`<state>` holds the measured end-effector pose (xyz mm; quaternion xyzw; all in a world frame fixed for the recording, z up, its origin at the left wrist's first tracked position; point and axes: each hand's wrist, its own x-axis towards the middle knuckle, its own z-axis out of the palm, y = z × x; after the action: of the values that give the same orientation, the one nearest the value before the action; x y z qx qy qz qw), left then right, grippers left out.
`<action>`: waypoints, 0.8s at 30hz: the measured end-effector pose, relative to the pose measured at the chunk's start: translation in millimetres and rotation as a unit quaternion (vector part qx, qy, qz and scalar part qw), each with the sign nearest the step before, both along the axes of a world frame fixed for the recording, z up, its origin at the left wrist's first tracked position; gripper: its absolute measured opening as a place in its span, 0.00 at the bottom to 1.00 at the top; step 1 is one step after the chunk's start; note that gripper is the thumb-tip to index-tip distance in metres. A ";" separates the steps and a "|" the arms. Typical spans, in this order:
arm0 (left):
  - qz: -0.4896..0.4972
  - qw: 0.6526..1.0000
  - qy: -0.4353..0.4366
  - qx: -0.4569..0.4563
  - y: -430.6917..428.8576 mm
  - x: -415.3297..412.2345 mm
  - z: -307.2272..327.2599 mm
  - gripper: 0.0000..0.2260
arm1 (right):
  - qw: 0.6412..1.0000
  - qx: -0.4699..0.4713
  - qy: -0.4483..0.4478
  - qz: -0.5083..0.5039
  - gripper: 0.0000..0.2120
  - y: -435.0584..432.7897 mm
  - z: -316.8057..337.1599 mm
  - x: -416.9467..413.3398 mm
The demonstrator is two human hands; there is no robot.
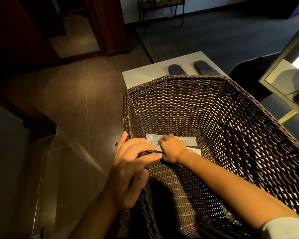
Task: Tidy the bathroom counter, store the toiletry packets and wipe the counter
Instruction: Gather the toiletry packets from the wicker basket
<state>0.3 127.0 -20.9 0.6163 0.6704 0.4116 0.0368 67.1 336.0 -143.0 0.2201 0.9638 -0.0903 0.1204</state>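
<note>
I see a big dark wicker basket filling the right of the scene. Inside, at its near-left floor, lie white toiletry packets. My right hand presses down on them, its grip hidden. My left hand rests spread on the basket's left rim.

A brown tiled floor fills the left and near part of the scene. A large dark wicker basket takes up the right and near side; what it stands on cannot be told. White toiletry packets lie flat on the basket's woven bottom, toward its left wall. Beyond the basket's far rim, a white mat lies on the floor, and two dark slippers rest side by side on it.
</note>
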 end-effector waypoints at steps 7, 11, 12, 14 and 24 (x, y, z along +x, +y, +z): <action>0.001 1.000 -0.028 0.008 1.7 2.8 1.0 0.29 | 0.999 -0.004 0.026 -0.035 0.18 12.6 16.0 6.6; -0.003 1.000 -0.028 0.009 0.3 1.7 0.1 0.28 | 0.994 -0.063 -0.079 -0.051 0.30 6.8 4.8 12.8; -0.003 0.999 -0.030 0.011 0.8 2.1 -0.1 0.29 | 0.993 -0.066 -0.081 -0.049 0.28 6.4 3.8 13.5; -0.002 0.999 -0.035 0.014 1.9 2.4 -0.2 0.29 | 0.995 -0.062 -0.076 -0.034 0.23 9.7 6.0 13.2; 0.006 0.998 -0.049 0.033 3.9 4.7 -4.3 0.30 | 0.998 -0.062 -0.025 0.008 0.19 27.6 23.4 24.7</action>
<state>5.0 130.9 -25.2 0.5923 0.6575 0.4633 0.0464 91.8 363.6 -119.6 0.2070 0.9547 -0.1437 0.1582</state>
